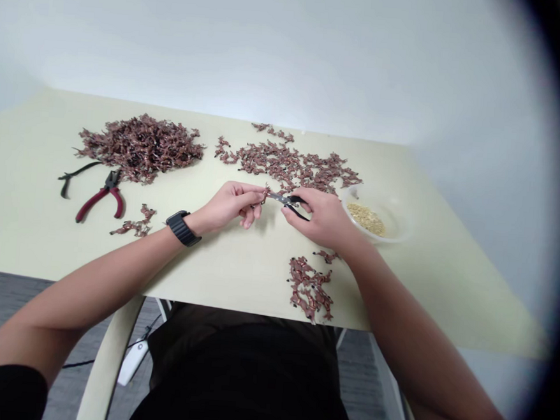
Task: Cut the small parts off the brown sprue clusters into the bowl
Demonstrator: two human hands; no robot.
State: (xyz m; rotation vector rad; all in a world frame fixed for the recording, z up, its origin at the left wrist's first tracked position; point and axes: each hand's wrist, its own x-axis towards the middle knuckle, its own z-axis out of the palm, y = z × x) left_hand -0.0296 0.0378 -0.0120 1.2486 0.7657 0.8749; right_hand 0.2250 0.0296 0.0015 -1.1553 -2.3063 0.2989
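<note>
Head view: the left hand (230, 205) pinches a small copper-brown piece (265, 193) between its fingers, just above the table (238, 264) at centre frame. The right hand (325, 219), nearer the tool, curls its fingers round black-handled snips (292, 203). Their long axis runs almost level across the frame, the steel tip pointing left, at or just beside the piece. The piece's own axis is too small to tell.
</note>
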